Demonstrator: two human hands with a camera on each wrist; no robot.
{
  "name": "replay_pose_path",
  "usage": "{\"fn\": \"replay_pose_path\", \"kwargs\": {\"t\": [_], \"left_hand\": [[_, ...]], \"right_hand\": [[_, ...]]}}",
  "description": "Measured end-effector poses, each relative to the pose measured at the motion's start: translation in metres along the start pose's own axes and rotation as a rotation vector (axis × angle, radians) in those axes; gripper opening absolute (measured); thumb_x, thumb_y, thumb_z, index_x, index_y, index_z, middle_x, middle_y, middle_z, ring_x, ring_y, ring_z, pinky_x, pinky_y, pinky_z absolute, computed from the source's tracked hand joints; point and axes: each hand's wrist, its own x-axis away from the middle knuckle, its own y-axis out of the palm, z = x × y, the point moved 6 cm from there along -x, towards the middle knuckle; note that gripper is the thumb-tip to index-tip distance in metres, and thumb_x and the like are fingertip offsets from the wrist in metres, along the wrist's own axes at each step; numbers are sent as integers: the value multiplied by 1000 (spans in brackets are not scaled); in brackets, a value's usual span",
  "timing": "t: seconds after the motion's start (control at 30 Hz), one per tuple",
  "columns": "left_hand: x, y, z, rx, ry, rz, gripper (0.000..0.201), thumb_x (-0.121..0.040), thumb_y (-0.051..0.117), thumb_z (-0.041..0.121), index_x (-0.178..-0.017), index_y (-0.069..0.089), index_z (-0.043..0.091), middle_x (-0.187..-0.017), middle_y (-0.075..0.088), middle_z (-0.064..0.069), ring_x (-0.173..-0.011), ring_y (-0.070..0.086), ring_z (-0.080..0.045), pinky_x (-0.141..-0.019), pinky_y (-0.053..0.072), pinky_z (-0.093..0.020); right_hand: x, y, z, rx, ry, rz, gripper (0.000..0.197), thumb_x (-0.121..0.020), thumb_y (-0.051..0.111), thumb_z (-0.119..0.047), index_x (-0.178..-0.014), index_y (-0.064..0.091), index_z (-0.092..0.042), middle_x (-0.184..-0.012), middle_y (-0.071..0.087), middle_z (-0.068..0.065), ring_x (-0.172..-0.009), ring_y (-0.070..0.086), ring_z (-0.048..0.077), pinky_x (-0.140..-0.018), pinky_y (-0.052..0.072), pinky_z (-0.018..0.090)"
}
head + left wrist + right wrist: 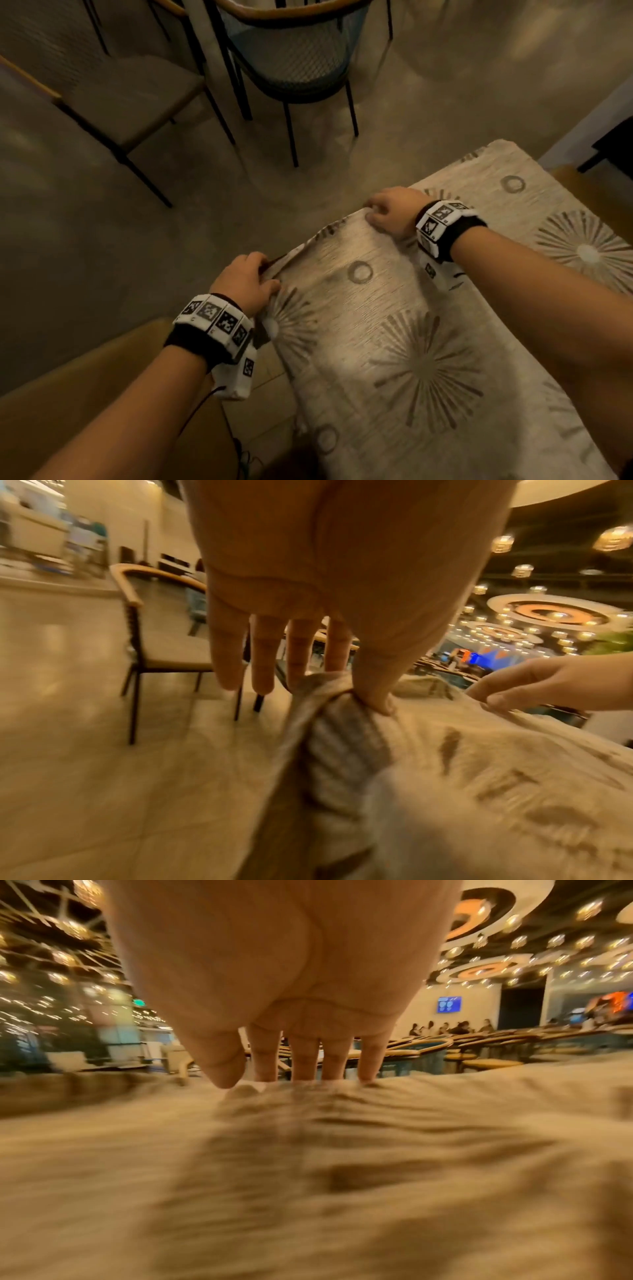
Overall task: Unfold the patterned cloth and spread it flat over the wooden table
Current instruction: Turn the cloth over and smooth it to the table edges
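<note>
The patterned cloth [411, 308], beige with dark starbursts and rings, lies across the wooden table [102, 394], its far-left edge lifted. My left hand [269, 272] pinches a bunched fold at that edge. In the left wrist view the thumb and forefinger of my left hand [356, 688] clamp the cloth [445, 791], with the other fingers straight. My right hand [371, 210] grips the same edge farther back. In the right wrist view, my right hand [263, 1080] has its thumb on the near side of the cloth [308, 1177] and its fingertips hidden behind it. My right hand [496, 693] also shows in the left wrist view.
Bare wood shows at the table's near left and at its far right corner [579, 181]. On the floor beyond stand a mesh-backed chair [291, 51] and a beige-seated chair [130, 99]. Dark furniture [609, 144] sits at the right edge. A thin cable [202, 407] hangs from my left wrist.
</note>
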Motion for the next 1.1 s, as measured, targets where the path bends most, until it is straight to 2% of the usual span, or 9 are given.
{"fn": "replay_pose_path", "kwargs": {"t": [0.17,0.33,0.4,0.47,0.57,0.67,0.9,1.0,1.1], "left_hand": [[27,1,-43,170,-70,131,33,-92,58,34,-124,52,25,-107,67,-5,-97,63,-28,-83,53,-40],[40,35,-41,714,-21,-29,83,-78,73,21,-144,26,36,-121,59,2,-110,59,-15,-94,52,-38],[40,40,-46,820,-29,20,82,-77,75,16,-143,30,33,-116,57,6,-110,56,-12,-94,50,-34],[38,36,-49,801,-28,95,64,-81,74,18,-134,43,32,-108,60,6,-100,60,-13,-88,53,-32],[34,24,-48,647,14,203,26,-86,70,19,-109,61,28,-91,60,5,-82,58,-14,-77,52,-29],[27,9,-46,542,85,310,8,-90,63,12,-95,69,15,-92,58,2,-80,55,-13,-77,48,-28],[8,1,-46,577,3,205,10,-100,43,19,-100,52,14,-87,56,-2,-83,50,-20,-68,35,-29],[7,2,-39,715,-34,69,26,-92,61,36,-106,47,19,-85,56,3,-78,54,-15,-63,41,-28],[4,2,-41,503,38,20,26,-83,70,22,-103,54,19,-85,58,5,-79,56,-14,-68,43,-27]], "right_hand": [[-5,25,-75,-64,-96,-84,17,-91,53,-37,-97,60,-23,-99,65,6,-96,61,31,-82,47,35],[-7,30,-99,-172,-116,-44,13,-89,60,-31,-96,66,-22,-88,59,-4,-94,61,26,-80,48,32],[-4,33,-109,-182,-154,-39,16,-90,60,-28,-100,68,-19,-97,63,2,-98,60,26,-84,46,33],[-2,32,-114,-202,-157,-18,18,-91,60,-29,-101,69,-17,-104,65,5,-99,59,25,-85,46,34],[-4,30,-122,-229,-164,0,20,-89,63,-31,-100,69,-16,-96,64,1,-94,60,23,-82,47,33],[-7,35,-138,-235,-190,-36,23,-88,64,-36,-99,70,-17,-88,61,-2,-87,59,20,-79,47,30],[-25,44,-155,-210,-115,-98,35,-93,55,-38,-64,49,-20,-66,52,-1,-74,54,25,-68,39,30],[-29,47,-155,-168,-110,-107,34,-93,55,-37,-66,48,-17,-65,50,0,-75,54,27,-67,39,29],[-33,45,-157,-122,-143,-102,23,-94,55,-35,-79,57,-17,-79,57,3,-84,57,26,-71,39,29]]}}
